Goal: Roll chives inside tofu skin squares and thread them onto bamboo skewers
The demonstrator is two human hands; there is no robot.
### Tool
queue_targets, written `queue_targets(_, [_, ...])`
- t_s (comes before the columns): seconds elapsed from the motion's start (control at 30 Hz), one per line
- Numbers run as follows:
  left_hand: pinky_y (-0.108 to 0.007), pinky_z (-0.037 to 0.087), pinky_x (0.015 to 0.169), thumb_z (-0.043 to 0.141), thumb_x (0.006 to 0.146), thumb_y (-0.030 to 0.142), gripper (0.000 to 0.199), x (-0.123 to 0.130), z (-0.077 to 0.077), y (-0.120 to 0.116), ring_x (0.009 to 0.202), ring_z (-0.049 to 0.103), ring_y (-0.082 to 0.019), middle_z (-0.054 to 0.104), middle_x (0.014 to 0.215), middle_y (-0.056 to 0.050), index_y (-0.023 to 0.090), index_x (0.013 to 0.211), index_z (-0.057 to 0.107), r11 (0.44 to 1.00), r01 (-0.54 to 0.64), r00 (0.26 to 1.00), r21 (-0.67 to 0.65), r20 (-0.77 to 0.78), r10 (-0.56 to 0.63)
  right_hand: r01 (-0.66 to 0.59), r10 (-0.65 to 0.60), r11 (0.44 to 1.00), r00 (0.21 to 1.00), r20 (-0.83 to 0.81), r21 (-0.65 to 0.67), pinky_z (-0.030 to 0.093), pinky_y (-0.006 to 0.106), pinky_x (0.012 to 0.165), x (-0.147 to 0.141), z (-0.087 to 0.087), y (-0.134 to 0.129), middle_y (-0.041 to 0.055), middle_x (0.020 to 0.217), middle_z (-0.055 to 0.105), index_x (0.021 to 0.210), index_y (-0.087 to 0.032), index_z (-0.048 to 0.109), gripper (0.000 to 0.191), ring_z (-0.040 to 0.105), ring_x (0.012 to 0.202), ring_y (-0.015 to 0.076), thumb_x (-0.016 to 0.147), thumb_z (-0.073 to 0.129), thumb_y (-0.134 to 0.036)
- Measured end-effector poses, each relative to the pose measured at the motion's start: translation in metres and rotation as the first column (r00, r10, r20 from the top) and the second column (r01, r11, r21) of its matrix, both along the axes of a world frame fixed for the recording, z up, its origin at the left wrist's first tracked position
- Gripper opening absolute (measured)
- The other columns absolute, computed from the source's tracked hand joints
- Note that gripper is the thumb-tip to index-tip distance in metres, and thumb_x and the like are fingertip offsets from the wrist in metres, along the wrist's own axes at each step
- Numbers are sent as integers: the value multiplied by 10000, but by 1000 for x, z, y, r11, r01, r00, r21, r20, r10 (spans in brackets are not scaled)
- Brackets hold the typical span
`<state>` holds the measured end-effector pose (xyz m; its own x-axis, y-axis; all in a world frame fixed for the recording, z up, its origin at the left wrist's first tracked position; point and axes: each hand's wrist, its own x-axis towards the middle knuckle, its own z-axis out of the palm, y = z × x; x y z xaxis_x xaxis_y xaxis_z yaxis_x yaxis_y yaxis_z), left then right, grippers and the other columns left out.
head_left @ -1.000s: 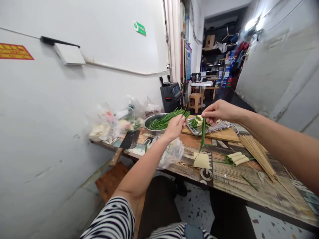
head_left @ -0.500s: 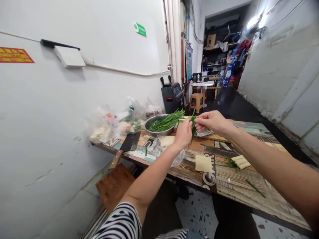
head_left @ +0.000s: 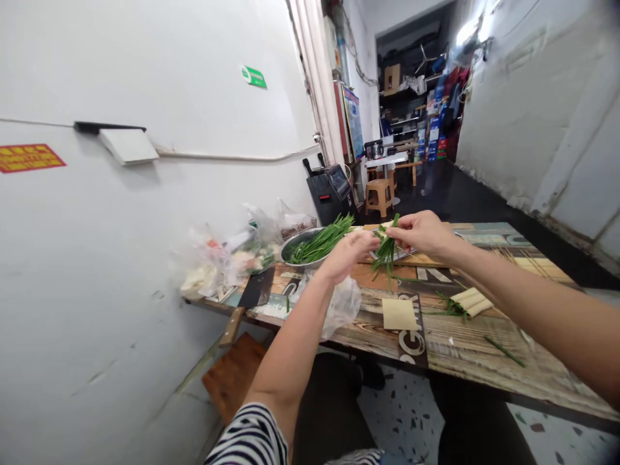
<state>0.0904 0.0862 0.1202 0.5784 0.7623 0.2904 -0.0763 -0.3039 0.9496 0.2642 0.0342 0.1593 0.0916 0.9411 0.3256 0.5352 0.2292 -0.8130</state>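
My right hand [head_left: 422, 234] pinches a small bunch of Chinese chives [head_left: 386, 255], whose strands hang down over the table. Beside it on the left is my left hand [head_left: 349, 253], its fingers stretched out flat toward the bunch; whether they touch it I cannot tell. More chives [head_left: 327, 239] lie in a metal bowl [head_left: 310, 264] behind my left hand. A square pale-yellow sheet [head_left: 400, 314], like bean curd skin, lies flat near the front edge. To its right are several rolled sheets [head_left: 471, 301] with chives poking out.
On the wooden-patterned table [head_left: 465, 349], a cleaver [head_left: 256, 290] lies with its handle over the front edge. A clear plastic bag [head_left: 341, 307] is below my left forearm. Filled bags [head_left: 208, 268] stand against the wall, near a black speaker-like box [head_left: 332, 194]. Thin skewers [head_left: 506, 255] lie at right.
My left hand has let go of the chives and its fingers have straightened. My right hand holds the bunch slightly farther right. The view has shifted a little.
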Motion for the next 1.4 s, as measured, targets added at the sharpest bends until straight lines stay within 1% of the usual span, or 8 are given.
queue_targets(0.1, [-366, 381, 980, 467, 901, 516, 438, -5, 9, 5, 1151, 553, -223, 649, 1158, -105, 173, 1148, 582, 977, 103, 993, -187, 73, -91, -94, 84, 994, 984, -158, -53, 375, 214, 412, 2, -4, -3, -17, 454, 522, 518, -155, 551, 284, 465, 404, 82, 710, 675, -324])
queue_targets(0.27, [-353, 470, 838, 628, 820, 490, 389, 8, 8, -7, 884, 640, -202, 673, 941, -97, 148, 1005, 649, 875, 363, 915, -320, -56, -400, -193, 159, 977, 944, -288, -92, 383, 204, 408, -1, -15, -10, -8, 449, 530, 504, -164, 527, 349, 465, 412, 76, 683, 733, -380])
queue_targets(0.57, [-186, 277, 476, 745, 718, 444, 400, 7, -20, -8, 492, 385, -36, 426, 649, 42, 117, 889, 593, 726, 396, 843, -562, -91, -530, -142, 90, 979, 944, -316, -147, 366, 208, 401, 12, -41, -22, -12, 466, 549, 514, -164, 564, 274, 451, 404, 74, 719, 714, -267])
queue_targets(0.77, [-186, 271, 495, 740, 712, 454, 451, 3, -24, -9, 508, 365, -26, 455, 711, 29, 112, 970, 600, 788, 366, 864, -496, -132, -485, -108, 42, 980, 935, -353, -169, 347, 192, 390, 11, -44, -21, -18, 457, 534, 530, -143, 570, 257, 436, 392, 56, 746, 690, -217])
queue_targets(0.93, [-183, 237, 483, 732, 737, 405, 428, -5, -24, -12, 483, 343, -27, 429, 629, 66, 141, 1051, 606, 841, 380, 861, -386, -184, -474, -112, 12, 980, 859, -513, -165, 357, 190, 385, 10, -65, -11, -31, 463, 520, 550, -143, 552, 303, 423, 397, 50, 679, 764, -317])
queue_targets(1.07, [-226, 388, 587, 609, 795, 560, 531, -12, -24, -10, 589, 514, -85, 608, 766, -35, 137, 1116, 617, 890, 274, 877, -365, -285, -387, -133, 26, 980, 822, -569, -147, 358, 183, 381, 5, -78, -3, -31, 479, 530, 583, -138, 573, 311, 420, 403, 45, 643, 784, -359])
queue_targets(1.23, [-277, 434, 785, 574, 827, 531, 483, -17, -11, -9, 882, 584, -162, 666, 937, -80, 150, 1110, 664, 980, 170, 904, -103, -380, -197, -202, 116, 967, 891, -438, -155, 365, 189, 382, -7, -67, -3, -31, 444, 510, 510, -152, 538, 366, 433, 390, 51, 650, 772, -396])
queue_targets(1.4, [-274, 436, 777, 601, 821, 397, 357, -16, -2, -15, 882, 571, -172, 685, 926, -29, 178, 1086, 696, 976, 191, 875, 102, -469, -122, -229, 182, 962, 944, -274, -150, 349, 182, 382, -16, -50, -6, -25, 434, 517, 507, -156, 536, 343, 441, 382, 54, 705, 721, -367])
